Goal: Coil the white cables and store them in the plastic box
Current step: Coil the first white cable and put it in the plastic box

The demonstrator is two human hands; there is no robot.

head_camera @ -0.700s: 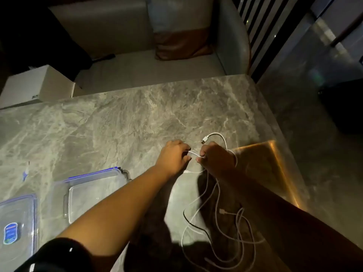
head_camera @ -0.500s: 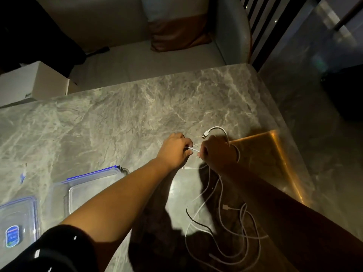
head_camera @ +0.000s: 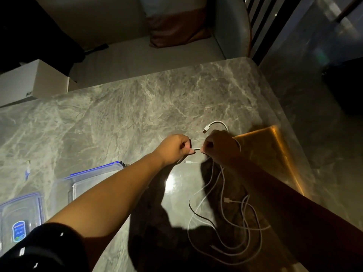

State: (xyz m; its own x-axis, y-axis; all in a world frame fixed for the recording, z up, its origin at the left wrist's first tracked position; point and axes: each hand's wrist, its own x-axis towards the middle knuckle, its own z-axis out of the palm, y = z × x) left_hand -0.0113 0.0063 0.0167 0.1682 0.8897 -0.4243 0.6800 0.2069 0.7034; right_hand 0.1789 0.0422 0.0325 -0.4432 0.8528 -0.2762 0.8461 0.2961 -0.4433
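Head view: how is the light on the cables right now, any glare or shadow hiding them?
Head view: dim overall; a bright glare spot on the marble table sits just below the left hand. The right hand and its forearm are in deep shadow. The arms' dark shadows fall across the loose white cables, which still read clearly. An orange glow lines the table's right edge.

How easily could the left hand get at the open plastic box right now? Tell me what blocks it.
Probably yes. The plastic box sits open on the table, just left of the left forearm, nothing covering it. But the left hand is pinching a white cable with the right hand.
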